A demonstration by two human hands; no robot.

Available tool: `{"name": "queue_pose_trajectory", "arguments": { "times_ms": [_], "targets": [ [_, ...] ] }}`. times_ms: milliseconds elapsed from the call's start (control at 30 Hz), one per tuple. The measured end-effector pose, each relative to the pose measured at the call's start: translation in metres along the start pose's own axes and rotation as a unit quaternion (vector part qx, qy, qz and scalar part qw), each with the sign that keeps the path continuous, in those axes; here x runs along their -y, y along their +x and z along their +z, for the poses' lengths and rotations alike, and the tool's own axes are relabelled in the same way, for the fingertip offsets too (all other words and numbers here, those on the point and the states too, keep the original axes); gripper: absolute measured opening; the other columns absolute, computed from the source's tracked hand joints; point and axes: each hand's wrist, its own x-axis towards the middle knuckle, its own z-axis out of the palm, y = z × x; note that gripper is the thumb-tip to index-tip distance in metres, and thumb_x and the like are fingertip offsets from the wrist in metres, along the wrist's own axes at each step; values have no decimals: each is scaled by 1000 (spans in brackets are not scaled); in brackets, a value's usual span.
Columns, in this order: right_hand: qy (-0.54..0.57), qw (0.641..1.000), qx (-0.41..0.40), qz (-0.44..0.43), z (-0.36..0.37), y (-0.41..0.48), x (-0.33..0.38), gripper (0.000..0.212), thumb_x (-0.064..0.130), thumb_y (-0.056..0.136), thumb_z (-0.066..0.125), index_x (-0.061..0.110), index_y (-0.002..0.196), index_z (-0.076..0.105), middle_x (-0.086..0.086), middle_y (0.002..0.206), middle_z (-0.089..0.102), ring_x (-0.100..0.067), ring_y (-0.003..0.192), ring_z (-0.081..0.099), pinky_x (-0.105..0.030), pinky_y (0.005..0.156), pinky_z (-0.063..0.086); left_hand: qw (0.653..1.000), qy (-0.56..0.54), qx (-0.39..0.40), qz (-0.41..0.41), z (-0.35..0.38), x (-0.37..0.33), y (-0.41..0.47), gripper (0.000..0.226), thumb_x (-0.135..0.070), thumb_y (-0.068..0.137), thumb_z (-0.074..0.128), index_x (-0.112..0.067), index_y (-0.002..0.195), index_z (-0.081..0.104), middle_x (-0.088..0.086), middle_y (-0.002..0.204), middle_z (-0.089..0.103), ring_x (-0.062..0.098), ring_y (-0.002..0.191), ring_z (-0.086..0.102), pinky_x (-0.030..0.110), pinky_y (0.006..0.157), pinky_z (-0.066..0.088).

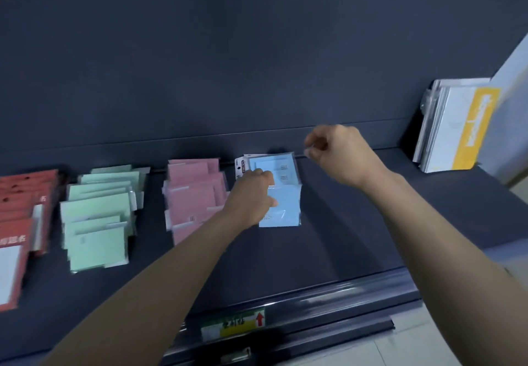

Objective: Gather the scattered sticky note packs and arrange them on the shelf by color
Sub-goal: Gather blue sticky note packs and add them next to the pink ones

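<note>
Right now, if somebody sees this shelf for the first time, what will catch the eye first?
The coloured rows on the dark shelf stand out: red packs at the far left, then green packs, pink packs and blue packs. The left hand grips the blue packs, the right hand hangs curled above the shelf's back, and white-and-yellow packs lean at the far right.

We make out a red upward arrow (259, 319) on the shelf-edge tag (225, 328); every other print is too blurred.
</note>
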Motion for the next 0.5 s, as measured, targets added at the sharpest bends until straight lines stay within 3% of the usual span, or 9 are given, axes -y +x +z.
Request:
{"name": "queue_pose_trajectory", "arguments": {
  "times_ms": [133, 267, 500],
  "targets": [
    [4, 999, 30, -30, 8, 10, 2, 14, 18, 90, 58, 14, 101, 66, -3, 95, 67, -23, 92, 60, -35, 85, 51, 993, 115, -31, -13, 7, 3, 7, 47, -33, 84, 64, -12, 122, 48, 7, 122, 47, 26, 112, 41, 35, 93, 34],
    [6, 996, 44, -75, 15, 17, 16, 12, 16, 90, 58, 11, 98, 64, -4, 91, 67, -25, 89, 61, -39, 82, 52, 987, 147, -58, -12, -5, 4, -3, 50, -32, 85, 63, -13, 127, 44, 6, 129, 44, 26, 117, 37, 36, 97, 32],
    [-13, 971, 57, -231, 25, 17, 112, 18, 19, 91, 57, 13, 106, 64, -5, 101, 68, -28, 97, 59, -39, 86, 48, 952, 182, -237, -62, -104, 35, -91, 28, -17, 86, 60, -11, 113, 56, 10, 110, 55, 33, 105, 48, 41, 87, 34]
  ]
}}
